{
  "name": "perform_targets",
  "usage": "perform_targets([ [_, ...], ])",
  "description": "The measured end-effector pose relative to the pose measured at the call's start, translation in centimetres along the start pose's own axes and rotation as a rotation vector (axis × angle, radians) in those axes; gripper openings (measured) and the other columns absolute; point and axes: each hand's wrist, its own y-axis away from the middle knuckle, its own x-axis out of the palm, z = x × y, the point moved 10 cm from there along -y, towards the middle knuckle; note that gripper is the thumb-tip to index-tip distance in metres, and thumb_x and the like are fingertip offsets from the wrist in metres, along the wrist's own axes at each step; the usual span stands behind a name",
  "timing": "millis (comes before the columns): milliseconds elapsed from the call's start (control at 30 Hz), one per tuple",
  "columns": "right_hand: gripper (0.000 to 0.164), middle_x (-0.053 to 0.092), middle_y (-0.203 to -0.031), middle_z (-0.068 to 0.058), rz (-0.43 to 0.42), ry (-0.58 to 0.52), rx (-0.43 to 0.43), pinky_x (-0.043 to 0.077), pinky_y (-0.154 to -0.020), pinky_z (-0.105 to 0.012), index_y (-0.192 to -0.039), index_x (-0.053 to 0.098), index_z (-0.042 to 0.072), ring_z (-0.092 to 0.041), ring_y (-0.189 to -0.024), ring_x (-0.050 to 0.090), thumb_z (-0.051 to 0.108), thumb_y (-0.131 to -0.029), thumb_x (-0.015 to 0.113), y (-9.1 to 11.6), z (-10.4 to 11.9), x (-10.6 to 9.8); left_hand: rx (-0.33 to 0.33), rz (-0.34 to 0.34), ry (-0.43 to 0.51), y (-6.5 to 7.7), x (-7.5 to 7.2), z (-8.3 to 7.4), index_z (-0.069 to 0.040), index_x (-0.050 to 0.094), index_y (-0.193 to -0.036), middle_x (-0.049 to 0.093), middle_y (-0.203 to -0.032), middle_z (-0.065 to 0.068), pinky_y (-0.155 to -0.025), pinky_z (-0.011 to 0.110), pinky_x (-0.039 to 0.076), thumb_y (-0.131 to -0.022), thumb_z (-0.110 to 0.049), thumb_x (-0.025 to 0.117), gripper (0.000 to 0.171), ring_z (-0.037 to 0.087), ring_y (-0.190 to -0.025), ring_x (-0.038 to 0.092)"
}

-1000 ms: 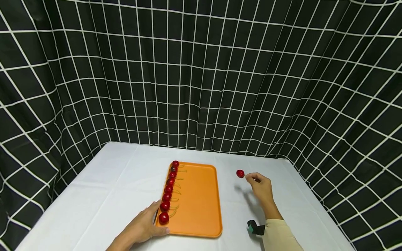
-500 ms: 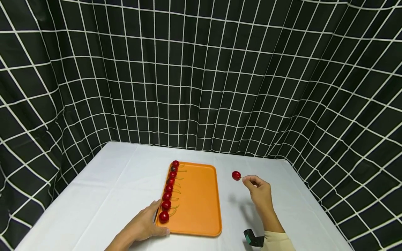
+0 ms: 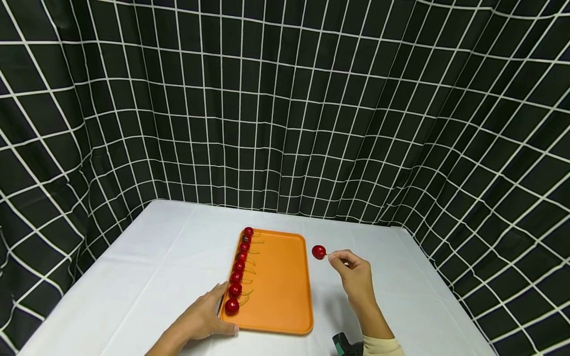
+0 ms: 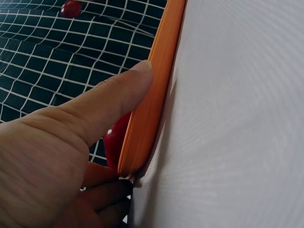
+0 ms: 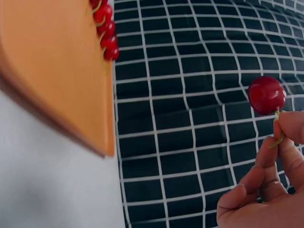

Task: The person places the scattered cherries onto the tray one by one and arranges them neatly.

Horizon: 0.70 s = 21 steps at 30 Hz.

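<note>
A red cherry (image 3: 318, 252) hangs in the air just right of the orange tray (image 3: 278, 282). My right hand (image 3: 354, 279) pinches its thin green stem between thumb and fingertips, as the right wrist view also shows. Along the tray's left side runs a row of several cherries (image 3: 238, 266), stems pointing right. My left hand (image 3: 200, 316) holds the tray's near left corner, its thumb (image 4: 114, 97) against the front rim and its other fingers along the left side. Part of a cherry (image 4: 115, 140) shows behind that thumb in the left wrist view.
The tray lies on a table with a white cloth (image 3: 133, 262). A black curtain with a white grid (image 3: 285, 123) surrounds the table at the back and both sides. A black wrist device (image 3: 347, 346) sits at the right sleeve (image 3: 382, 346).
My right hand has carried the cherry left, closer to the tray's right edge. The left hand stays at the tray's corner, and the row of cherries looks the same.
</note>
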Motion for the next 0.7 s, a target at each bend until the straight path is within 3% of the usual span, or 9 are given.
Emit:
perform_targets([
  [267,0.009,0.062,-0.079,-0.011,0.049,-0.105,-0.076,0.042,-0.061,-0.022,-0.084,0.069,-0.007,-0.019,-0.073,0.049,0.001,-0.086,0.072,1.2,1.8,2.6,-0.005,0.002,-0.005,0.0,0.0,-0.1,-0.001,0.036,-0.147,0.031,-0.146,0.032,-0.098,0.073,0.024,-0.049,-0.046,0.093,0.122,0.060,-0.127,0.029],
  [700,0.005,0.061,-0.081,-0.013,0.184,-0.142,-0.128,0.039,-0.060,-0.021,-0.081,0.070,-0.004,-0.020,-0.071,0.048,-0.003,-0.086,0.070,3.6,3.6,8.0,0.008,0.001,-0.020,0.1,-0.1,-0.2,-0.001,0.035,-0.147,0.031,-0.146,0.033,-0.097,0.073,0.026,-0.049,-0.047,0.093,0.123,0.059,-0.127,0.030],
])
